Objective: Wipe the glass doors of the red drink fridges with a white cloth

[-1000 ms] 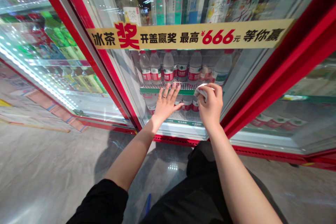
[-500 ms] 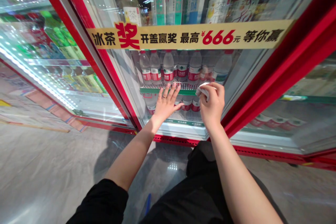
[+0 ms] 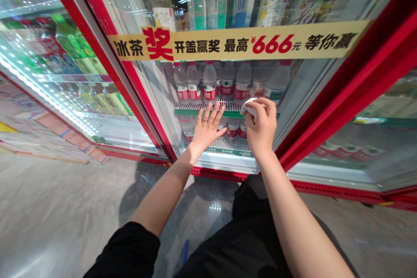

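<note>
In the head view my left hand (image 3: 208, 128) lies with fingers spread against the glass door (image 3: 153, 95) of a drinks fridge, a ring on one finger. To its right, my right hand (image 3: 263, 126) is closed around a crumpled white tissue or cloth (image 3: 249, 106), which it holds at the same glass. Which of the two the white piece is, I cannot tell. Behind the glass, water bottles with red caps and red labels (image 3: 209, 80) stand on a shelf with a green edge (image 3: 202, 113). Above both hands a yellow banner (image 3: 234, 43) with printed characters runs across the door.
Red door frames (image 3: 332, 108) stand on both sides. Taller soda bottles (image 3: 217, 0) fill the upper shelf. At left, another lit fridge holds green bottles (image 3: 70, 39). A blue strip-like object (image 3: 185, 252) is on the grey floor (image 3: 65, 208), by my dark-clothed leg.
My right hand has shifted slightly up and left with the white piece. My left hand stays in place on the glass.
</note>
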